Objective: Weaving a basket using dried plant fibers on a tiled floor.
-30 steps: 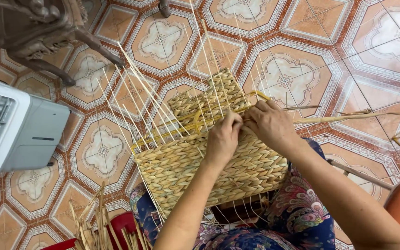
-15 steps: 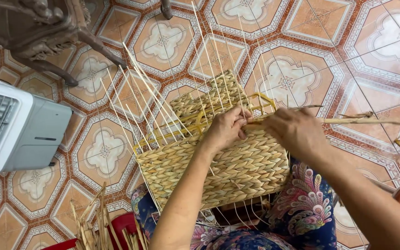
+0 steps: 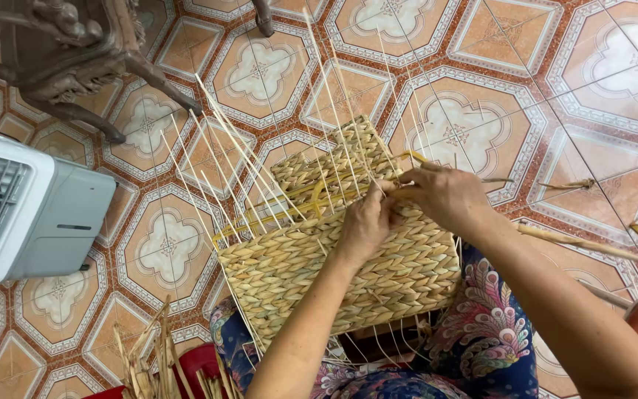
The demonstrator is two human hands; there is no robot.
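Half-woven basket point(image 3: 334, 273) is held on the lap, above the tiled floor point(image 3: 481, 66); left hand point(image 3: 367, 222) is pressed on its top edge; right hand point(image 3: 444, 196) pinches a straw strand point(image 3: 400, 192); strand is best kept taut, tucked tight between upright stakes point(image 3: 238, 155).

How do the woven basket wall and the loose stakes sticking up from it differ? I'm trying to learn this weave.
The woven basket wall is thick, plaited, golden-brown fibre in tight horizontal rows; the loose stakes are thin, pale, bare rods. The wall lies dense and closed, while the stakes fan apart with floor tiles showing between them. Both belong to the same basket, and the left hand and right hand meet at the rim where the two join.
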